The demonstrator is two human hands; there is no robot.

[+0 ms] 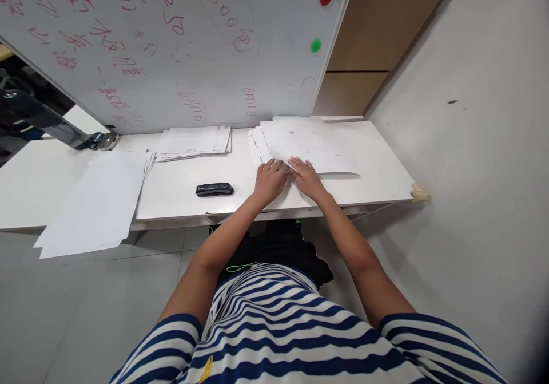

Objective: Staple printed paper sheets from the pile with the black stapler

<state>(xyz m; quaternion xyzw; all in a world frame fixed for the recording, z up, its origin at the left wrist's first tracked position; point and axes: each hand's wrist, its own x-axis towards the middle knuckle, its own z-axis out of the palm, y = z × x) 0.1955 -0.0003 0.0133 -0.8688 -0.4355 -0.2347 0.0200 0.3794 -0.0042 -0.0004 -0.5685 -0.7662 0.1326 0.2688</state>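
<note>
In the head view, both hands are at the front left of a loose pile of white papers (pixel 317 138) on a white table. My left hand (pixel 271 181) has its fingers bent over the lower left edge of the sheets, closed on the paper. Close beside it, my right hand (pixel 306 178) grips the near edge of the top sheet, fingers above it and thumb mostly hidden. Between the hands the sheet's edge curls up slightly. A black stapler (pixel 214 189) lies on the table left of my left hand, apart from it.
A stack of printed papers (pixel 195 142) lies behind the stapler. Blank white sheets (pixel 96 201) overhang the table's front edge at left. A whiteboard (pixel 193 58) with red writing stands behind. Cardboard boxes (pixel 381 26) and a wall (pixel 480 143) bound the right side.
</note>
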